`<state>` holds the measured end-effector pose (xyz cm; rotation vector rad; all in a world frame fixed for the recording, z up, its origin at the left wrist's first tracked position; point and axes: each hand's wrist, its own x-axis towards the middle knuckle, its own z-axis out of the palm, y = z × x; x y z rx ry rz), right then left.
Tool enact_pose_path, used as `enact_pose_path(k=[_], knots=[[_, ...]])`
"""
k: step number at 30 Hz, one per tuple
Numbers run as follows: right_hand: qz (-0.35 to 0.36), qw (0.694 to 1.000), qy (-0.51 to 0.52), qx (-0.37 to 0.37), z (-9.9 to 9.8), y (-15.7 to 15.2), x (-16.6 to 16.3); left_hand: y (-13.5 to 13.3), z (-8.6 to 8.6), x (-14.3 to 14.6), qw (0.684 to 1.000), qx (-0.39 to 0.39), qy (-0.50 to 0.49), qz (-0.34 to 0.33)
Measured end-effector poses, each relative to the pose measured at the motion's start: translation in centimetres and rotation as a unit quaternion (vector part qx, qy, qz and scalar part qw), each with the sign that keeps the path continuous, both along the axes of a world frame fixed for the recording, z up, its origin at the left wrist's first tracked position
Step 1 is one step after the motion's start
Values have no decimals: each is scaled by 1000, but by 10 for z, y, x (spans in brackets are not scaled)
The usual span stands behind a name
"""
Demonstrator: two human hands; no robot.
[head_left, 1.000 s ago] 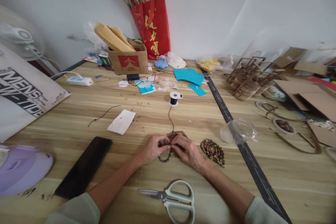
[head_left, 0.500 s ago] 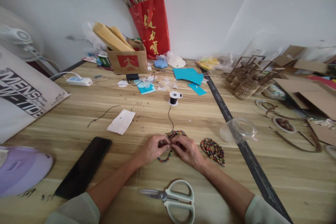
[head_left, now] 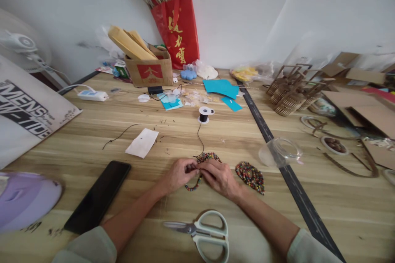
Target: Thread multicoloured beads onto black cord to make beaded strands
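Note:
Over the table, my left hand (head_left: 181, 174) and my right hand (head_left: 222, 178) meet with fingertips pinched together at a string of small multicoloured beads (head_left: 193, 188). The string loops out below my fingers and continues in a heap just behind them. What exactly lies between the fingertips is hidden. A thin black cord (head_left: 202, 139) runs from near the hands back to a white spool (head_left: 203, 116) wound with black cord. Right of my right hand lies a second coil of beads (head_left: 249, 177). Nearer to me are scissors (head_left: 210, 232) with pale green handles.
A black phone (head_left: 98, 195) and white paper (head_left: 142, 143) lie to the left. A clear plastic container (head_left: 280, 153) lies on its side at right, near small woven baskets (head_left: 293, 92). Behind stand a cardboard box (head_left: 149, 70) and a red bag (head_left: 175, 33).
The fingers of my right hand have shifted slightly left and closed over the left fingertips, covering more of the pinch point. The beads, scissors and spool stay in place.

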<state>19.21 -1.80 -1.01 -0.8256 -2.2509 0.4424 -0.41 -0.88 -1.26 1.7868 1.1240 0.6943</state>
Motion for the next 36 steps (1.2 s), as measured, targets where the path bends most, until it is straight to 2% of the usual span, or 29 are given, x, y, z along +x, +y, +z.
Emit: enact_pose_path(k=[5, 17, 36], knots=[[-21, 999, -21, 36, -1, 0, 0, -1, 1, 1, 1000, 2, 5, 2], [-27, 997, -49, 48, -1, -1, 0, -1, 6, -1, 1000, 6, 7, 2], [-61, 998, 11, -15, 0, -1, -1, -4, 3, -1, 1000, 12, 7, -9]])
